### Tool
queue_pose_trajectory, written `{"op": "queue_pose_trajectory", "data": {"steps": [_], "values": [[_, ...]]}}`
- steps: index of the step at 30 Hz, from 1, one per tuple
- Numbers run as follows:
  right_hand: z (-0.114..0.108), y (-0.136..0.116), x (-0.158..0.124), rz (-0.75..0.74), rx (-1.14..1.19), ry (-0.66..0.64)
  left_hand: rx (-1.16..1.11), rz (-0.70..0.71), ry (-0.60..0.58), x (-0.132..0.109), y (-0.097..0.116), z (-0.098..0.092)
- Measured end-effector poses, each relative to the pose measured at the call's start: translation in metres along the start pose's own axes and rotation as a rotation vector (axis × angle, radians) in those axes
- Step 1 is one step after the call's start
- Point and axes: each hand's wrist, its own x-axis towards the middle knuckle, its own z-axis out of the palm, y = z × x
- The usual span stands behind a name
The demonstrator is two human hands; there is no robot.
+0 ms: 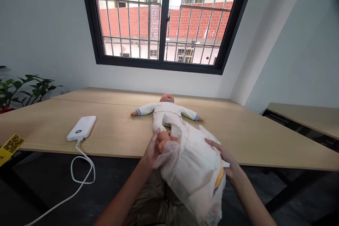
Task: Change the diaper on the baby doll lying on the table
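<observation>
Holding the doll (166, 111) by its bare feet (164, 143), the left hand (152, 150) has its fingers closed round the ankles near the front edge of the tabletop (119, 130), where the doll lies on its back. The right hand (225, 159) rests flat, fingers spread open, on the crumpled white diaper (193, 164), which bunches against the doll's legs and hangs over the edge. A gentle, steady hold on the feet seems best, with the diaper smoothed flat rather than tugged.
</observation>
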Motion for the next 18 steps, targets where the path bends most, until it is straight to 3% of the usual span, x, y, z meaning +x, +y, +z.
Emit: {"op": "queue_pose_trajectory", "data": {"steps": [4,7,11,15,18], "values": [[-0.048,-0.012,-0.009,0.032,-0.002,0.088,-0.025,-0.056,-0.122,-0.004,0.002,-0.006],[-0.056,-0.014,-0.011,0.028,-0.017,0.09,-0.008,-0.105,-0.14,-0.003,0.009,-0.006],[-0.029,-0.008,0.001,0.018,-0.045,0.002,0.129,-0.141,-0.127,0.001,0.036,0.013],[0.011,0.0,0.021,0.003,-0.134,-0.073,0.287,-0.121,-0.154,0.009,0.071,0.049],[0.038,0.004,0.041,-0.004,-0.174,-0.198,0.356,-0.113,-0.165,0.018,0.091,0.078]]}}
